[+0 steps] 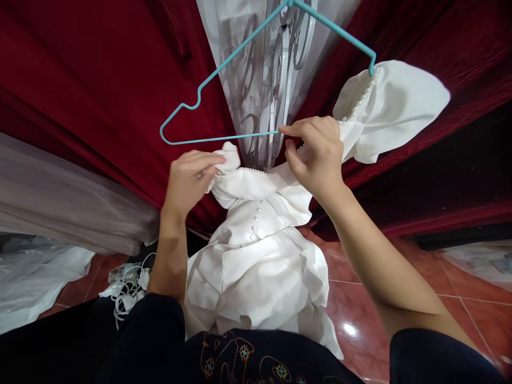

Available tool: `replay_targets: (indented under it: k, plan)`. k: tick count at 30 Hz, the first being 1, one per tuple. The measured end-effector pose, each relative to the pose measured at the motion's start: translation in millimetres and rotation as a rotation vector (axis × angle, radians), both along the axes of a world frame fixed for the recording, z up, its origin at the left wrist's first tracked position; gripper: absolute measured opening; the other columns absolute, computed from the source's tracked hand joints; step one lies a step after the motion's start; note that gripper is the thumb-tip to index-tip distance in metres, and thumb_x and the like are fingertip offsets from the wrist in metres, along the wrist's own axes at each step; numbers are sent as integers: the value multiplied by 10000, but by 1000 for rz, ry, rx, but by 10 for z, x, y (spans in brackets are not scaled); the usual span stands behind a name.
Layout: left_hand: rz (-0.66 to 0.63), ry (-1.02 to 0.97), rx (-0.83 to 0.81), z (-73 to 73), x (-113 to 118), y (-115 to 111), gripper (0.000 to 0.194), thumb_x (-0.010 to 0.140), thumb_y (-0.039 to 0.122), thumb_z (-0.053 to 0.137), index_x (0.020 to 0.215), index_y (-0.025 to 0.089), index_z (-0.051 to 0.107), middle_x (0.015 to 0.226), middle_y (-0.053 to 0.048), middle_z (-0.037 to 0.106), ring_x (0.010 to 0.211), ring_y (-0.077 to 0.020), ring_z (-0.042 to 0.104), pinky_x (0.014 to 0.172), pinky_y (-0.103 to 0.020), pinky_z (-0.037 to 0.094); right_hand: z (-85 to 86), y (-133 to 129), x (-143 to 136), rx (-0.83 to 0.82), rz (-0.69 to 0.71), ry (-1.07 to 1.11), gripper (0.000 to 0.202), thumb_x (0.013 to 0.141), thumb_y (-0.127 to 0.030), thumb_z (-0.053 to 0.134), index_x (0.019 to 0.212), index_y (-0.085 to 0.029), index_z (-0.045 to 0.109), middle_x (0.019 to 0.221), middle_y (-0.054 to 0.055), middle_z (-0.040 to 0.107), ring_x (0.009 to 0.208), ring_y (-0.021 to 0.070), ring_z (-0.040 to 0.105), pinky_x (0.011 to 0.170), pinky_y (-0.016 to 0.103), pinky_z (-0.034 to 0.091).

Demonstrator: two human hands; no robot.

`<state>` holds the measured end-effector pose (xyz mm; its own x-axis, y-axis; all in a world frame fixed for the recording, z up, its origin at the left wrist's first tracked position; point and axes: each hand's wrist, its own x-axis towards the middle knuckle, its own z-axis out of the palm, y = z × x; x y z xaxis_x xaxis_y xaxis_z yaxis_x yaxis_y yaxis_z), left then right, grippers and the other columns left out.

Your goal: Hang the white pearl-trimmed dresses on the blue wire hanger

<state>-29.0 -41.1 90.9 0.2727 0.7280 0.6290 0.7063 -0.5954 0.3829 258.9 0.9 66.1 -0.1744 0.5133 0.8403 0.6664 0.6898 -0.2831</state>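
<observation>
A white dress (256, 266) hangs down in front of me, with pearl trim along its neckline and small buttons down its bodice. My left hand (190, 178) pinches the dress near its left shoulder. Over the right strap, my right hand (316, 149) is closed with its fingers curled round the fabric. Its forefinger tip touches the lower bar of a light blue clothes hanger (236, 53). The hanger's right end goes into the opening of the puffed right sleeve (404, 104). Its left end is bare, above my left hand.
Dark red curtains (100, 80) hang on both sides, with a white ornate metal frame (280, 80) between them. White cables (130, 290) lie at lower left. Pale sheer fabric (64, 192) hangs at left. The floor (360, 298) has glossy reddish tiles.
</observation>
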Motion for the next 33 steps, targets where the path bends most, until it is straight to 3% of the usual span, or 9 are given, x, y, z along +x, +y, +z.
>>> replay_targets:
  k: [3,7,12,15,20,26,28,31,33]
  plan:
    - [-42,61,186,-5,349,-5,295,1029,180,562,1056,304,828,1211,0,824,1167,-227,717,1074,-446,574,9,-4,2,1,-3,-3,249,1014,-248,495,1155,-279,697,1044,74,735,985,262,672,908,495,485]
    - [187,30,237,52,611,102,356,1039,184,512,1283,290,748,1379,-43,742,1327,-267,626,1185,-502,491,31,-67,-13,30,9,-19,271,1024,-237,490,1201,-279,691,1091,76,744,1016,261,685,914,484,488]
    - [204,-2,130,32,663,227,334,1025,149,480,1167,264,760,1163,-42,777,1211,-287,657,1254,-540,363,33,-177,-14,19,44,-10,305,1020,-259,519,1282,-273,674,1160,81,739,1086,276,684,977,501,486]
    - [202,-3,126,-5,658,244,341,997,109,493,1120,272,766,1076,-24,773,1117,-280,671,1218,-538,366,81,-210,33,9,60,7,339,1028,-306,539,1350,-303,643,1231,89,718,1178,305,668,1056,544,483]
    - [221,27,138,-11,665,244,324,1016,122,495,1111,278,762,1038,-29,767,1154,-300,647,1187,-543,368,283,-44,322,381,-222,226,415,937,-362,679,1341,-267,686,1275,128,673,1264,359,624,1153,618,462]
    - [233,25,127,9,565,296,328,1014,108,499,1109,277,763,1038,-40,755,1161,-307,647,1195,-559,351,520,154,723,164,-284,237,328,802,11,599,1023,-130,796,987,141,797,881,257,766,796,370,585]
    - [225,32,124,23,513,324,345,1025,105,477,1113,281,761,1046,-43,751,1176,-297,645,1203,-553,347,590,185,825,158,-298,298,230,841,-33,628,944,-113,818,898,116,803,786,231,765,697,334,556]
    - [207,48,148,37,471,353,340,1034,126,474,1092,283,769,1026,-41,764,1104,-278,665,1174,-542,387,648,256,1011,167,-339,415,170,889,-253,748,831,-117,833,758,65,775,721,220,759,631,334,502]
    - [197,56,165,41,476,356,325,1034,143,482,1076,274,776,1006,-43,773,1054,-274,674,1143,-540,415,640,275,1142,98,-427,487,143,847,-235,797,759,-125,822,697,55,760,688,208,757,609,321,490]
